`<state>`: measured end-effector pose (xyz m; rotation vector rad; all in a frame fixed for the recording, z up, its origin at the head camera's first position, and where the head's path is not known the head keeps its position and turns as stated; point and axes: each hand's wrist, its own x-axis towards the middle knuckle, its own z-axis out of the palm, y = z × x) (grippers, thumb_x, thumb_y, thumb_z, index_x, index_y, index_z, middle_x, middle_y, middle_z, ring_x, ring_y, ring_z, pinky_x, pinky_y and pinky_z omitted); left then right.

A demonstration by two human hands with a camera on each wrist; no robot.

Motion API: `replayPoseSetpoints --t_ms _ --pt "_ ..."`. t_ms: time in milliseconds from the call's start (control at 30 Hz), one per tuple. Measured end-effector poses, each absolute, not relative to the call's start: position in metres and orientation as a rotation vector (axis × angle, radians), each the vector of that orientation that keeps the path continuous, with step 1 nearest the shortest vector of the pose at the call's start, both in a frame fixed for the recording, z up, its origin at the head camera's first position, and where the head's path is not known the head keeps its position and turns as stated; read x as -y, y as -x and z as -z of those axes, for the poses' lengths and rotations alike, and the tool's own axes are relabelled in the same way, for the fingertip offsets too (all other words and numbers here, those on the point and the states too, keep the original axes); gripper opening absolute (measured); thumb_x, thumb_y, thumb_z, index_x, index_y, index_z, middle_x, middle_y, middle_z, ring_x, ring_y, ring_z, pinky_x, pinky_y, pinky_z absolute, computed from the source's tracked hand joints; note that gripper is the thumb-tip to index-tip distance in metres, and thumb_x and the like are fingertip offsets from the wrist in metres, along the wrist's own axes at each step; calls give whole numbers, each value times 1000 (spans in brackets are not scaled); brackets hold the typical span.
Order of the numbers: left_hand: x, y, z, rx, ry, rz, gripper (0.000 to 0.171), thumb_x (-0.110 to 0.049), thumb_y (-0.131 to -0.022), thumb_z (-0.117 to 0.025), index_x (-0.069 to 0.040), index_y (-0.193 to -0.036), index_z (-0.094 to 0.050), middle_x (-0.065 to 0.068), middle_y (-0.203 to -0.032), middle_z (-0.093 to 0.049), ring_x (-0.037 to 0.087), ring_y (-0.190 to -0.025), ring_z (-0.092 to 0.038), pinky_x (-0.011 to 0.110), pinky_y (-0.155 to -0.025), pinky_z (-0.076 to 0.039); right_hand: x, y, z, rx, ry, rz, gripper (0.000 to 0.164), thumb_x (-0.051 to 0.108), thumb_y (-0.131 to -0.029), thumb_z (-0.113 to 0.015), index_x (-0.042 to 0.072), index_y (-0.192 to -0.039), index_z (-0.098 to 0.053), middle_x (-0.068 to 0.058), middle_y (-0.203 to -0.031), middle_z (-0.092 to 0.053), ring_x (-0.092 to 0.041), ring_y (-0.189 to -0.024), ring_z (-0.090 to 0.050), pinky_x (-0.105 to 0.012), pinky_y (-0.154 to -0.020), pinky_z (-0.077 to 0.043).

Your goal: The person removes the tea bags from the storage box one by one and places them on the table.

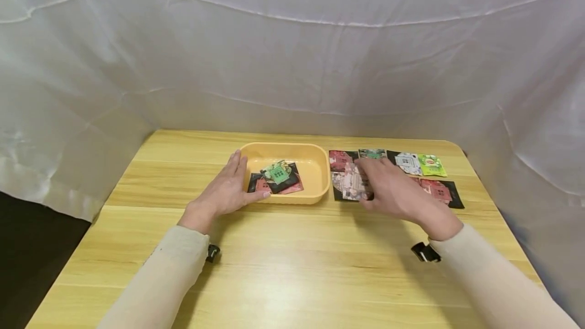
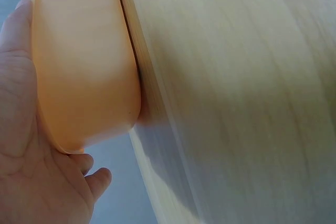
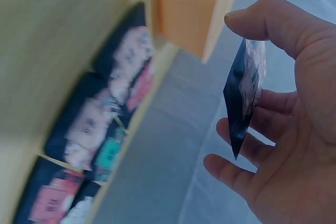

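My right hand [image 1: 393, 187] is over the left part of two rows of tea sachets. It pinches one black and pale pink tea sachet [image 3: 242, 93] between thumb and fingertips; the right wrist view shows it nearly edge-on. At the left end of a yellow plastic tray [image 1: 322, 187], my left hand [image 1: 224, 187] rests against the corner. Its straight fingers lie along the left side, with the thumb along the front rim. Inside the tray lie several overlapping sachets, a green-labelled sachet [image 1: 281, 174] on top and a red-labelled sachet [image 1: 261, 185] below.
To the tray's right lie a red sachet [image 1: 340, 160], a white-labelled sachet [image 1: 408, 162], a yellow-green sachet [image 1: 431, 165] and a red-and-black sachet [image 1: 441, 192]. Pale curtains [image 1: 292, 65] surround the wooden table [image 1: 283, 268] at the back and sides.
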<state>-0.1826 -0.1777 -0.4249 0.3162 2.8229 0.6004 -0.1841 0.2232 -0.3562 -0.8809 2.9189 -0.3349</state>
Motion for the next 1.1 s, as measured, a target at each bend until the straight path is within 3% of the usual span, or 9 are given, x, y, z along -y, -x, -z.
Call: replayPoseSetpoints --t_ms 267,667,1100 --pt "178 183 426 -2825 -311 -598 130 -88 -87 -54 -2 -169 0 10 -175 22 34 -164 5 53 -133 -15 -225 162 392 -2905 1024 188 85 26 -80 -82 -3 -152 -48 -24 -147 -58 -46 -135 -55 -62 -116 -45" --pt "178 183 427 -2833 -327 -587 134 -93 -84 -50 -1 -169 -1 12 -176 20 35 -165 2 53 -132 -17 -213 146 415 -2780 908 184 101 23 -72 -92 1 -157 -42 -25 -145 -56 -53 -138 -50 -66 -120 -37" --pt "178 183 428 -2833 -322 -595 133 -92 -85 -51 -1 -169 -1 11 -176 21 35 -164 3 54 -132 -17 -210 148 419 -2748 880 157 99 29 -73 -90 1 -155 -43 -26 -149 -54 -53 -141 -48 -67 -121 -35"
